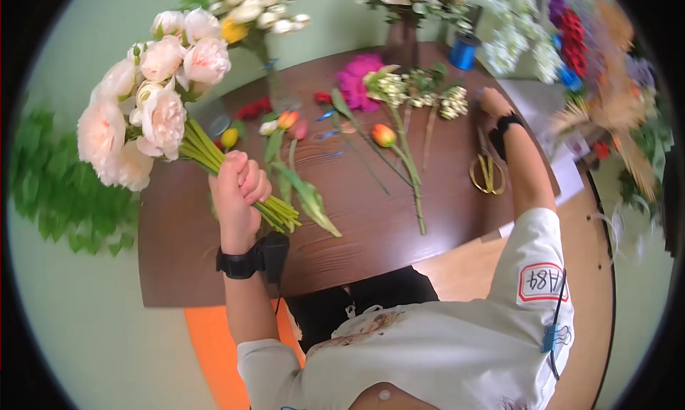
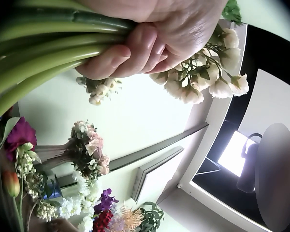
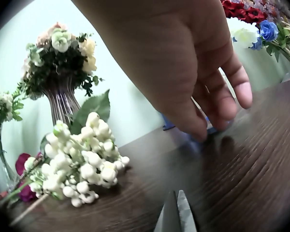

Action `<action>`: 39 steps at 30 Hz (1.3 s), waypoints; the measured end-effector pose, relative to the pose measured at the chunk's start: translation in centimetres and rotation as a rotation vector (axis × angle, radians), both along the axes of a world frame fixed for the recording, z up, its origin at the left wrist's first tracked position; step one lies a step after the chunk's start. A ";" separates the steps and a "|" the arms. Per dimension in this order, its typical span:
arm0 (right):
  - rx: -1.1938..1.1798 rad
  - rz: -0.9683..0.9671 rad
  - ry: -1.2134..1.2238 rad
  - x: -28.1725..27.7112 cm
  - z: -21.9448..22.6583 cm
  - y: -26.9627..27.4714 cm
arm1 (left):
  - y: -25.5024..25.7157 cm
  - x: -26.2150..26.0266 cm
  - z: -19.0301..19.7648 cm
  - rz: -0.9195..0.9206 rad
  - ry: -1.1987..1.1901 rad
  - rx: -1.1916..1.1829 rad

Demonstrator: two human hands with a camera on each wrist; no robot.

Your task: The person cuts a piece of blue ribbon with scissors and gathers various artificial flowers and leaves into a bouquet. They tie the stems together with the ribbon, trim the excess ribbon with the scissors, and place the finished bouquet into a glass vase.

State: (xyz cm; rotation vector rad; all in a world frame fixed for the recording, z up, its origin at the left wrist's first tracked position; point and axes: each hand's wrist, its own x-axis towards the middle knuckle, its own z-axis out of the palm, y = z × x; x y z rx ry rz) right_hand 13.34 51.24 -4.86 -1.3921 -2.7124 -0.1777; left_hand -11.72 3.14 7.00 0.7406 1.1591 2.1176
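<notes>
My left hand point(image 1: 242, 185) grips the green stems point(image 1: 198, 147) of a bouquet of pale pink peonies point(image 1: 163, 121), raised over the table's left side. In the left wrist view its fingers curl round the thick stems point(image 2: 53, 58). My right hand point(image 3: 183, 72) reaches to the table's far right, fingers loosely bent and pointing down close over the wood. A blue ribbon spool point(image 1: 464, 51) stands behind it; in the right wrist view the hand mostly hides something blue there. Scissors point(image 1: 486, 176) with gold handles lie below the right wrist, blade tips point(image 3: 176, 212) pointing toward the hand.
On the brown table point(image 1: 342, 246) lie tulips point(image 1: 383, 134), a magenta flower point(image 1: 357, 80) and white berry sprigs point(image 1: 453, 104). A vase point(image 3: 62, 99) of flowers stands at the back. More flowers point(image 1: 571, 46) crowd the right side, and leafy greenery point(image 1: 64, 189) hangs at left.
</notes>
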 end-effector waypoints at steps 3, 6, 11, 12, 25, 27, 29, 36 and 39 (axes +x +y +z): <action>0.131 0.028 -0.070 -1.1 -0.1 0.0 | -2.5 -1.3 0.3 0.073 0.008 0.014; 0.113 0.059 -0.119 -0.9 -0.4 0.8 | -4.4 -2.2 0.6 0.123 -0.024 0.055; 0.112 0.052 0.160 -0.5 3.4 0.6 | -5.5 -2.8 0.1 0.115 -0.074 0.073; 0.158 0.154 0.271 -0.5 5.4 -0.6 | -5.4 -2.7 -0.1 0.089 -0.107 0.065; -0.710 1.045 0.515 -15.4 13.7 -30.3 | 0.1 4.5 -1.9 -0.477 -0.197 -0.098; -0.823 1.150 0.615 -16.1 14.5 -33.1 | -0.5 4.6 -1.9 -0.464 -0.163 -0.121; -0.839 1.193 0.585 -16.8 14.3 -33.5 | -1.2 4.5 -1.9 -0.452 -0.126 -0.146; -0.886 1.147 0.529 -17.4 13.8 -33.8 | -2.0 3.7 -2.6 -0.523 -0.124 -0.103; -0.637 1.140 0.390 -17.1 14.5 -33.3 | -1.7 4.0 -2.6 -0.468 -0.168 -0.054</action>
